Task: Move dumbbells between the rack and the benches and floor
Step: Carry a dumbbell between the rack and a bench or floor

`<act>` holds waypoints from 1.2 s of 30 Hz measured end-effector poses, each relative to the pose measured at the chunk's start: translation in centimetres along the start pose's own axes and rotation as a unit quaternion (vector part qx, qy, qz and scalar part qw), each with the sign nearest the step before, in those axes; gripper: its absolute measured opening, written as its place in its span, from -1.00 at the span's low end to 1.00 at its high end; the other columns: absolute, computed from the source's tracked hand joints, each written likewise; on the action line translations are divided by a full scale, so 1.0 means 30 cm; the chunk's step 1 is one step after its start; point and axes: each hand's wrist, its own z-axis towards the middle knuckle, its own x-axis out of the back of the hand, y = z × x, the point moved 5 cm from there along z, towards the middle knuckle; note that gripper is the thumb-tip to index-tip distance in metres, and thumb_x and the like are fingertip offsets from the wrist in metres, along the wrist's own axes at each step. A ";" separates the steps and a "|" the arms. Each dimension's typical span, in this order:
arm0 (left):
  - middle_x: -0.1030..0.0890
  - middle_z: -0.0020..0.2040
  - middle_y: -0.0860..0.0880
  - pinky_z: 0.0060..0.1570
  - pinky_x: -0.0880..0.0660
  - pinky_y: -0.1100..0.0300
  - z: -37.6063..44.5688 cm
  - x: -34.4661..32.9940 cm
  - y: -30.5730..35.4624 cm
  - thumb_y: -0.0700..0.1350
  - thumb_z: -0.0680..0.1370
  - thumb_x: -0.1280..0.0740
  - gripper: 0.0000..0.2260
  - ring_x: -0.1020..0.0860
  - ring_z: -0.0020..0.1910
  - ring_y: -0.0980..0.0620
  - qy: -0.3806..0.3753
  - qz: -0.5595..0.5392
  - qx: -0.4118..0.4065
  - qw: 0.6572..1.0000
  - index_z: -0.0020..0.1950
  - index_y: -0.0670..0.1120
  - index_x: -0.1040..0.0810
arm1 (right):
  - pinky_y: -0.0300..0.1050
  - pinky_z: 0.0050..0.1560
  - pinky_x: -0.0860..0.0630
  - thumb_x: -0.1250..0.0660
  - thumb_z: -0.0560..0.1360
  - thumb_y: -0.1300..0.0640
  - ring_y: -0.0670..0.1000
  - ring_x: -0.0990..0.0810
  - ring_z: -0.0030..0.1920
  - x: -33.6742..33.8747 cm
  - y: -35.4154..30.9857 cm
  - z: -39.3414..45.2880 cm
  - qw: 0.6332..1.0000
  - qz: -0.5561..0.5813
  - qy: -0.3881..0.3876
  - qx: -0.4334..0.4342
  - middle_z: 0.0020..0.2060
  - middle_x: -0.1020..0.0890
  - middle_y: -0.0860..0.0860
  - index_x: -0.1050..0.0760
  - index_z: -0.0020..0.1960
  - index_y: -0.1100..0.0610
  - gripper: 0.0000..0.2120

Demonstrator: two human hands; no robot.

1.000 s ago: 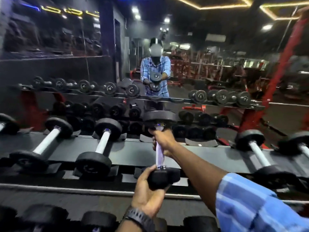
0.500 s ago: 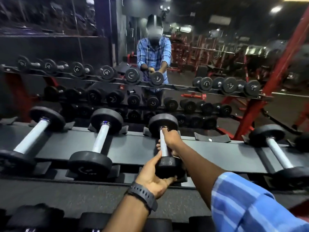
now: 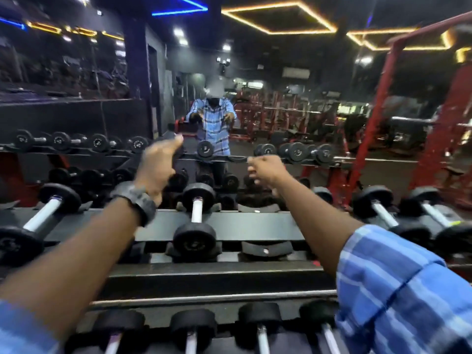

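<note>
A black dumbbell (image 3: 195,221) with a white handle rests in its cradles on the top shelf of the rack (image 3: 255,226), straight ahead of me. Both hands are raised above it and hold nothing. My left hand (image 3: 158,169), with a dark watch on the wrist, hovers up and to the left of the dumbbell with its fingers loosely spread. My right hand (image 3: 265,172) hovers up and to the right with its fingers curled, blurred by motion. An empty cradle (image 3: 267,247) lies right of the dumbbell.
More dumbbells sit on the top shelf at the left (image 3: 38,221) and right (image 3: 390,218), and several on the lower shelf (image 3: 194,328). A mirror behind the rack shows my reflection (image 3: 213,123). A red frame (image 3: 378,118) stands at the right.
Both hands have let go of the dumbbell, which now lies on the rack's top shelf. The hands have risen and moved apart above it.
</note>
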 end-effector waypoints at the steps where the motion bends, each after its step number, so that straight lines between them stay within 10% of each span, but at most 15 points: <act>1: -0.55 -0.09 -0.01 0.05 -0.45 0.08 -0.042 -0.017 0.071 0.07 0.63 -0.26 -0.78 -0.51 -0.11 0.07 0.000 0.032 -0.055 0.998 0.01 -0.05 -0.60 | -0.17 -0.37 -0.39 -0.34 0.49 -0.02 -0.01 -0.49 -0.35 0.088 -0.035 -0.052 1.000 0.003 0.017 0.022 -0.36 -0.56 0.02 -0.55 -0.24 0.10 -0.78; 18: -0.65 0.17 -0.07 0.05 -0.53 0.06 -0.984 -0.116 0.570 0.32 0.54 -0.22 -0.48 -0.61 0.11 -0.03 -0.029 0.008 -0.080 0.996 0.21 -0.07 -0.58 | 0.16 0.11 -0.60 -0.28 0.44 -0.28 0.10 -0.68 -0.01 0.836 -0.268 -1.029 0.984 0.061 0.120 0.114 -0.12 -0.70 0.04 -0.56 0.07 0.12 -0.51; 23: -0.62 0.19 -0.06 -0.05 -0.46 0.14 -1.241 0.084 0.676 0.31 0.52 -0.23 -0.42 -0.56 0.11 0.05 0.009 0.054 -0.113 0.992 0.28 -0.12 -0.57 | -0.03 -0.18 -0.61 -0.28 0.42 -0.32 0.07 -0.69 -0.14 0.719 -0.329 -1.210 0.988 0.077 0.073 0.109 -0.11 -0.71 0.05 -0.60 0.03 0.12 -0.48; 28: -0.61 0.26 -0.07 0.15 -0.49 0.04 -1.605 0.381 0.791 0.33 0.50 -0.20 -0.38 -0.58 0.19 -0.01 0.107 0.144 -0.111 0.977 0.34 -0.10 -0.54 | 0.18 0.09 -0.59 -0.24 0.38 -0.28 0.16 -0.66 -0.12 0.418 -0.433 -1.365 0.984 0.108 -0.045 0.138 -0.10 -0.67 0.11 -0.55 -0.15 0.09 -0.57; 34: -0.58 0.02 -0.03 -0.07 -0.37 0.11 -2.200 0.653 1.068 0.33 0.39 -0.21 -0.51 -0.50 0.00 0.00 0.284 0.218 -0.130 0.925 0.05 -0.02 -0.56 | -0.34 -0.56 -0.43 -0.16 0.56 -0.24 -0.16 -0.56 -0.56 -0.040 -0.647 -1.745 0.945 0.180 -0.213 0.170 -0.28 -0.67 0.03 -0.46 -0.19 0.04 -0.62; 36: -0.58 0.02 -0.06 -0.11 -0.40 0.13 -2.434 0.706 1.136 0.32 0.43 -0.19 -0.54 -0.49 -0.02 -0.01 0.354 0.250 -0.125 0.893 0.04 -0.01 -0.55 | -0.23 -0.43 -0.59 -0.02 0.66 -0.11 -0.05 -0.69 -0.39 -0.159 -0.698 -1.959 0.917 0.210 -0.264 0.211 -0.33 -0.71 0.07 -0.55 -0.11 0.06 -0.58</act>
